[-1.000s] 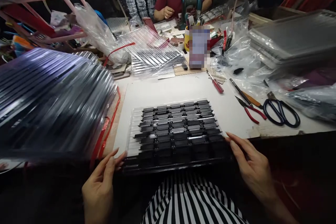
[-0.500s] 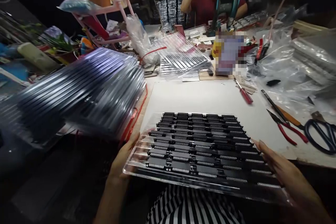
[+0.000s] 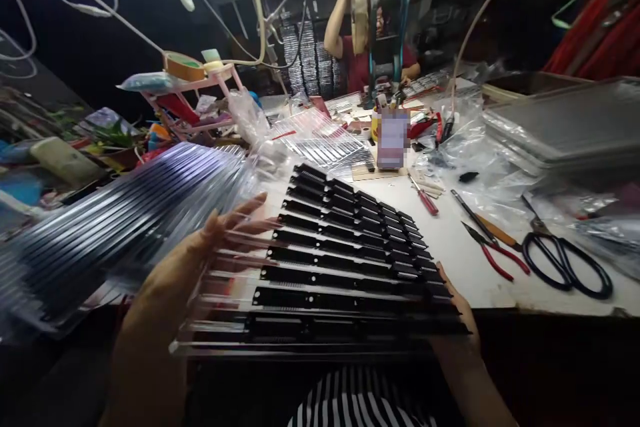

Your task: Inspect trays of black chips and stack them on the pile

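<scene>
Between my hands is a clear plastic tray (image 3: 215, 297) filled with rows of black connector-like parts (image 3: 345, 240) that show fine metal pins. It is raised off the table and tilted, its left side higher. My left hand (image 3: 220, 230) grips the left edge, its fingers showing through the clear plastic. My right hand (image 3: 460, 317) is closed on the right edge, partly hidden by the tray. Left of my left hand lies a pile of similar ribbed trays (image 3: 130, 213), blurred, with dark contents.
Red-handled pliers (image 3: 493, 257), large scissors (image 3: 565, 267) and a red screwdriver (image 3: 425, 197) lie on the white table (image 3: 465, 213) to the right. More clear trays (image 3: 325, 140) lie at the back. Across the table sits another person (image 3: 350, 47) with one arm raised.
The tray has swung left and its left side has risen, so the parts appear at a steeper angle. My left hand shows more fully at its edge. The view has tipped up and right.
</scene>
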A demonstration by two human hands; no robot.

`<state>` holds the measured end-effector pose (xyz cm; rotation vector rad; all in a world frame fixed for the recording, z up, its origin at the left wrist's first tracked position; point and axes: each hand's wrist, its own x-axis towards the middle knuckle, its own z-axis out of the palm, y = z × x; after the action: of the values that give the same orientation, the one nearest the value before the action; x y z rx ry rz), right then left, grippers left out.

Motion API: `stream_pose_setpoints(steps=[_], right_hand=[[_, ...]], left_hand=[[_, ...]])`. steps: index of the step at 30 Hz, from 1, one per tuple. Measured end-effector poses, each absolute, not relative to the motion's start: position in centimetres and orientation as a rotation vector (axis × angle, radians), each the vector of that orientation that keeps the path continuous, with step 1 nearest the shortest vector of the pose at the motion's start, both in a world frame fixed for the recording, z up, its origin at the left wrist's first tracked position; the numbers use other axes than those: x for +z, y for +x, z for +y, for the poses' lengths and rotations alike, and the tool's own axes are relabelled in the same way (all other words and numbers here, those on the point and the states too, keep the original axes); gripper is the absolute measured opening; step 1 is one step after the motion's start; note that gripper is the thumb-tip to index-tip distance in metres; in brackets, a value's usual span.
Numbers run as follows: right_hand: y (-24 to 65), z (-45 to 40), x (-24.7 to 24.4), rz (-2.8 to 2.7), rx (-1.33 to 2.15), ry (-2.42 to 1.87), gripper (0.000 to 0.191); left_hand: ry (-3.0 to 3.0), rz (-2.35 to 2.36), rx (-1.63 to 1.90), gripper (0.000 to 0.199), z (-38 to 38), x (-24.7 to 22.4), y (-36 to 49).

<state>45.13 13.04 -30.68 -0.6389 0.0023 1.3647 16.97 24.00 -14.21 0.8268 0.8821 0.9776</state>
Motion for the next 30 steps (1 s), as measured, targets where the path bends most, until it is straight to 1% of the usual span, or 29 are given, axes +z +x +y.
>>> stream_pose_setpoints(steps=[2, 4, 7, 10, 13, 16, 22, 30], right_hand=[[45.7, 13.2, -30.6, 0.004, 1.383, -0.561, 0.013], [46.4, 13.3, -30.1, -0.006, 1.420, -0.500, 0.015], [47.0, 13.7, -29.3, -0.060, 1.460, -0.488, 0.021], [46.7, 14.1, -28.5, -0.098, 1.509, -0.512, 0.032], [45.9, 14.5, -28.3, -0.088, 1.585, -0.545, 0.041], [45.2, 15.0, -28.6, -0.021, 1.562, -0.593, 0.040], [44.7, 16.0, -29.6, 0.131, 1.386, -0.638, 0.037], [45.0, 16.9, -29.3, 0.163, 1.384, -0.665, 0.034]], left_hand=[[0.789, 0.816, 0.879, 0.058, 24.2, -16.5, 17.2], [0.695, 0.739, 0.887, 0.059, 24.6, -19.6, 17.2], [0.622, 0.655, 0.946, 0.055, 24.9, -24.2, 16.8], [0.657, 0.569, 0.929, 0.057, 24.8, -26.8, 16.4], [0.640, 0.590, 0.902, 0.055, 24.8, -27.9, 16.1], [0.550, 0.597, 0.908, 0.049, 25.0, -28.7, 15.8], [0.403, 0.458, 0.977, 0.049, 25.2, -30.2, 15.2], [0.312, 0.264, 0.930, 0.050, 25.6, -30.6, 15.5]])
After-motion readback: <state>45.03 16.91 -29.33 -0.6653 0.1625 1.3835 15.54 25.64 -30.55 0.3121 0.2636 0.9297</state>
